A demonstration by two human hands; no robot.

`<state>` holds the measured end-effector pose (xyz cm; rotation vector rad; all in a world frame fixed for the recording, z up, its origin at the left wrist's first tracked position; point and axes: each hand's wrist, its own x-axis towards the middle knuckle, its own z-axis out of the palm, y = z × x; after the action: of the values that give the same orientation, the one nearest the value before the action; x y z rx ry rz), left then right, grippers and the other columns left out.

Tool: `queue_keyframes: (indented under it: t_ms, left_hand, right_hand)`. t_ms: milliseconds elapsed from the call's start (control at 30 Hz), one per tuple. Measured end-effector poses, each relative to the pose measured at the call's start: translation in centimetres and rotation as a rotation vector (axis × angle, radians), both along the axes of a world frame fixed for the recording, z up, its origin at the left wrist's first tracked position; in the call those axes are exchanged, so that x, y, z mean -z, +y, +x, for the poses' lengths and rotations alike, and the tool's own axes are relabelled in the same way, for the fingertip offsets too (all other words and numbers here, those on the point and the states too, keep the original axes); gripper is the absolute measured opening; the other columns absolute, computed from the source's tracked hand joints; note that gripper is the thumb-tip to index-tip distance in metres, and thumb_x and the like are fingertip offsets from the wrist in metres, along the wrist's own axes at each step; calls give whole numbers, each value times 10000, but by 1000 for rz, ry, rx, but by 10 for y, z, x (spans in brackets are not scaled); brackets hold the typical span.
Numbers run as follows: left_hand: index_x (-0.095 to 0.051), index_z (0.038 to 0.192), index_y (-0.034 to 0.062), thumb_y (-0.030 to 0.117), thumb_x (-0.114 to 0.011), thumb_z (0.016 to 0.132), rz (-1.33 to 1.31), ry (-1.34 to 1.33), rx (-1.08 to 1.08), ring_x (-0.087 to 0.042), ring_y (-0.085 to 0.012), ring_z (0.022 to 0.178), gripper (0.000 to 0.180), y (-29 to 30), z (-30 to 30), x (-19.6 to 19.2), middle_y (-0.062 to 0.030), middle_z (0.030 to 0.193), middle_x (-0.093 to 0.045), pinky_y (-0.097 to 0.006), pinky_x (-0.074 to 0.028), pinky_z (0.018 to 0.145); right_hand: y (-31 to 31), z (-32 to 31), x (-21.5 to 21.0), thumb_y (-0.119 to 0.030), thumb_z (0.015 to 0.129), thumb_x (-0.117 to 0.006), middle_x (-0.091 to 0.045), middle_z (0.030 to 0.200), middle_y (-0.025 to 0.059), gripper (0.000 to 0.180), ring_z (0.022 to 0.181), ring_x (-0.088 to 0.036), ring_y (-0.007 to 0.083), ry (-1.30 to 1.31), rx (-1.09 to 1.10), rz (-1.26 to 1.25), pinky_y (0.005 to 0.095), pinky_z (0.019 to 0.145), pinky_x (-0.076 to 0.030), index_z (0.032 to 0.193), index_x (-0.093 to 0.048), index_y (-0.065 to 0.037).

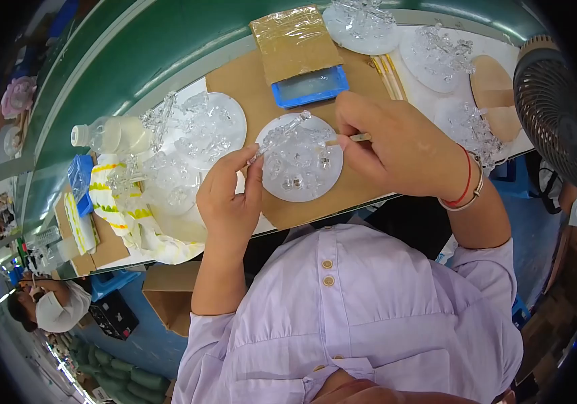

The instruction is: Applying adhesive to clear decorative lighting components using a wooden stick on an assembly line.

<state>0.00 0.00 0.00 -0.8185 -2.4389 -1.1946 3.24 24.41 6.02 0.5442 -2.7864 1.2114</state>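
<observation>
In front of me a round white disc [305,192] lies on brown cardboard, with clear, glassy pieces [295,151] clustered over it. My left hand [231,188] is at the disc's left edge, thumb and forefinger pinched on a small clear piece. From the right, my right hand [399,145] grips a thin wooden-coloured stick [361,137], perhaps a brush. Its tip points left at the clear pieces; whether it touches them I cannot tell. Just beyond the disc stands a blue-rimmed tray [310,87] holding something translucent, partly covered by a taped cardboard flap [295,40].
More white discs with clear pieces stand left [224,121] and far right [433,64]. Several thin sticks [388,75] lie behind my right hand. A clear bottle [113,135] and a patterned cloth [123,202] are at left, a black fan [554,111] at right. Another person [59,306] sits far left.
</observation>
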Motion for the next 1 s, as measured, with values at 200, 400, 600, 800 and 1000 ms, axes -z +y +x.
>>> queue_keyframes:
  t_ms: [200,400,600,800,1000]
  left_hand:
    - [-669,980,25,-41,-726,765,-9,-24,-27,-669,-197,739,232,3,4,1,-107,886,-692,-265,-517,670]
    - [-677,967,9,-22,-731,778,26,-80,-67,-672,-166,768,200,2,5,1,-94,899,-699,-262,-524,705]
    - [-681,962,4,-2,-740,782,56,-151,-107,-668,-150,779,189,2,5,4,-94,887,-698,-266,-540,737]
    - [-676,952,-9,10,-753,783,82,-197,-132,-662,-152,783,187,2,5,7,-101,872,-690,-276,-550,746]
    - [-671,947,-25,21,-755,793,87,-216,-164,-655,-139,782,181,5,7,4,-94,880,-690,-268,-542,746]
  right_hand:
    - [14,4,4,-46,836,-580,-497,643,114,118,547,-487,260,6,63,-102,338,526,-392,817,-467,-19]
    - [33,12,15,-71,869,-581,-512,620,59,128,530,-438,122,-153,187,-237,267,515,-364,815,-474,-27]
    - [40,33,43,-91,929,-541,-564,659,8,133,553,-435,40,-266,354,-456,220,503,-348,825,-472,-43]
    - [39,42,57,-99,938,-536,-577,660,22,154,530,-454,38,-229,465,-559,213,485,-345,812,-463,-49]
    - [36,29,52,-102,932,-553,-550,594,13,188,539,-483,36,-39,464,-448,211,481,-358,780,-460,-42]
